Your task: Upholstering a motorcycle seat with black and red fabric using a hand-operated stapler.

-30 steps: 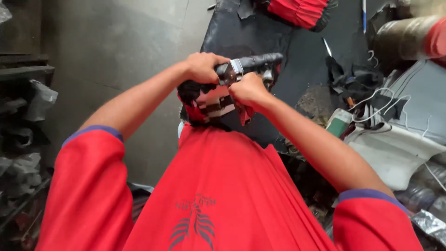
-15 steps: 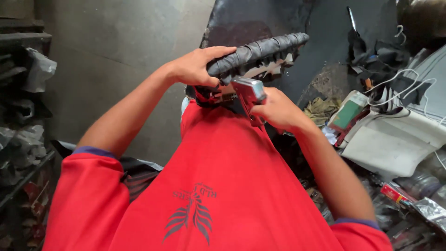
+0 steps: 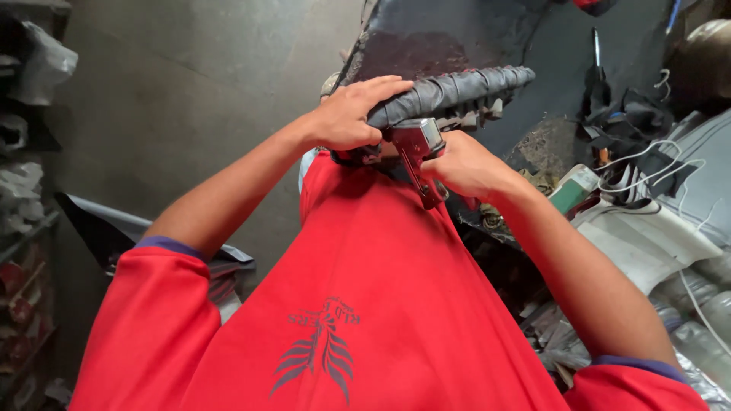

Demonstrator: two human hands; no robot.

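Grey concrete floor [image 3: 175, 99] fills the upper left of the head view, with cluttered shelves [image 3: 27, 190] along the left edge and a dark sheet [image 3: 457, 38] spread farther out. To the right lies a heap of clutter: white wires [image 3: 647, 156], a pale grey panel [image 3: 647, 236] and a green-and-white bottle [image 3: 571, 186].

The person wears a red shirt [image 3: 365, 304] and holds both arms out in front of the chest. The left hand [image 3: 350, 114] is closed over the near end of a long bar wrapped in dark tape [image 3: 457, 87], fingers curled across its top; the bar runs up and to the right, away from the body, above the dark sheet. Just below that grip sits a silver metal tool [image 3: 417, 148] with a narrow handle pointing down toward the shirt. The right hand [image 3: 464, 164] is wrapped around this tool from the right side, fingers closed on it, its head pressed against the underside of the wrapped bar. Both hands are nearly touching, the tool between them.
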